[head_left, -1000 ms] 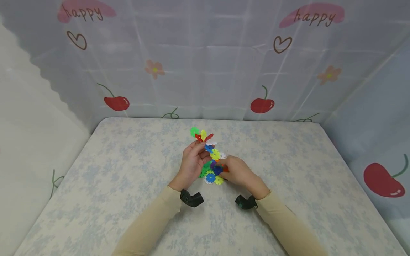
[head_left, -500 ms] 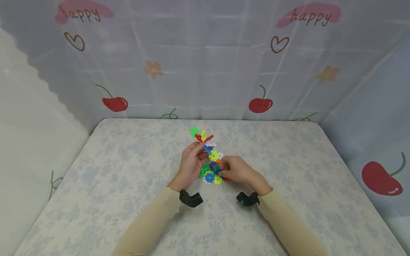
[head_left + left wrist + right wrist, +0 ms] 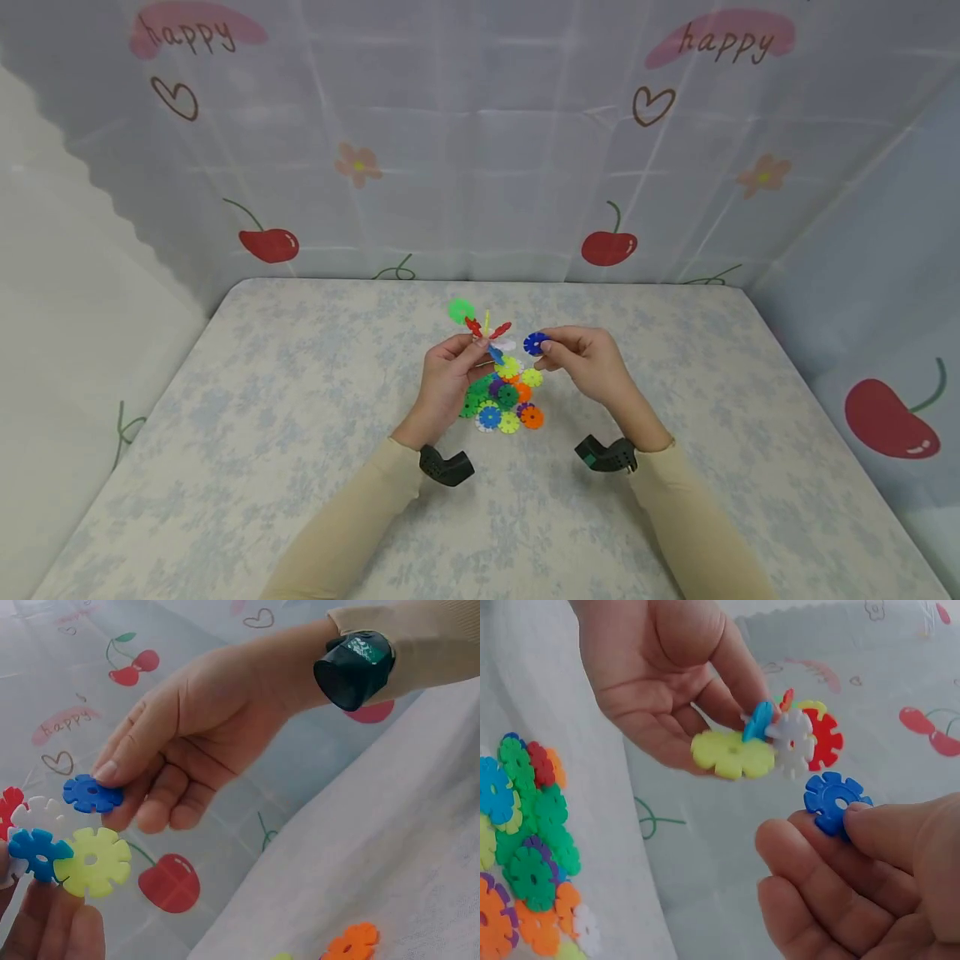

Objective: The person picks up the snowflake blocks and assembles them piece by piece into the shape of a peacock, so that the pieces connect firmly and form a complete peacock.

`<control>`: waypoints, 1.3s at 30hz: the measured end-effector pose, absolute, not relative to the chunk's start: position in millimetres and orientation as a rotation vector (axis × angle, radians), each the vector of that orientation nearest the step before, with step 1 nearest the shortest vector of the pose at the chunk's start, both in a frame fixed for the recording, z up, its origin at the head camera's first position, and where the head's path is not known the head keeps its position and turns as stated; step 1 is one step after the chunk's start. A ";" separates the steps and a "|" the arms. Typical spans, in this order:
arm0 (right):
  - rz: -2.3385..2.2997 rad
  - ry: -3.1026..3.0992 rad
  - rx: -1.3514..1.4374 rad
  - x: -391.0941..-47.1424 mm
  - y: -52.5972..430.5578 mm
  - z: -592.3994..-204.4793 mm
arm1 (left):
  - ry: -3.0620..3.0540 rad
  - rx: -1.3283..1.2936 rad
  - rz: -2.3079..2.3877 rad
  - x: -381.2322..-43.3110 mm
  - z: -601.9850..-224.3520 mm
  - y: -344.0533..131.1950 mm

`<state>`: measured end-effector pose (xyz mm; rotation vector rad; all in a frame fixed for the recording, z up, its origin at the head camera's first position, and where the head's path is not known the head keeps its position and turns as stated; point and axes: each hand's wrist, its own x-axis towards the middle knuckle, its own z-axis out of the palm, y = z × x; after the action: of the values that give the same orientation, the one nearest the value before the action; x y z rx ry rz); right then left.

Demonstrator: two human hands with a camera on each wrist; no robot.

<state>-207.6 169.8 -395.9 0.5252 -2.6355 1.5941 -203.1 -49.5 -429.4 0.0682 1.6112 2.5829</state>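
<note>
Gripping a joined cluster of notched flower discs in the left hand, with thumb and fingertips closed on it above the pale patterned surface. Linked within it from far to near: a green disc, a red disc, a white disc, a light blue disc and a yellow-green disc. Pinching a dark blue disc between thumb and forefinger of the right hand, with the remaining fingers loosely bent. Held up near the cluster, just apart from it. Lying on the surface below, overlapping: a pile of discs in green, blue, purple, yellow and orange, with an orange disc at its near right edge. Hung behind: a curtain printed with cherries and hearts.
</note>
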 end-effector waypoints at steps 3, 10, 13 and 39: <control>1.554 -2.601 0.561 -202.2 167.1 -390.2 | 1.640 0.168 2.569 -202.3 -429.6 -49.9; 1.497 -2.525 0.578 -194.9 163.3 -385.3 | 1.617 0.334 2.562 -200.4 -429.8 -51.6; 1.493 -2.497 0.589 -194.1 162.7 -385.4 | 1.601 0.395 2.565 -200.4 -430.5 -52.3; 1.502 -2.238 0.622 -191.5 144.0 -401.1 | 1.763 0.324 2.539 -202.6 -431.2 -52.8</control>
<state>-191.5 144.0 -401.1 0.6221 -2.2377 1.5016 -202.6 -52.8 -431.2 0.3242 1.7635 2.5392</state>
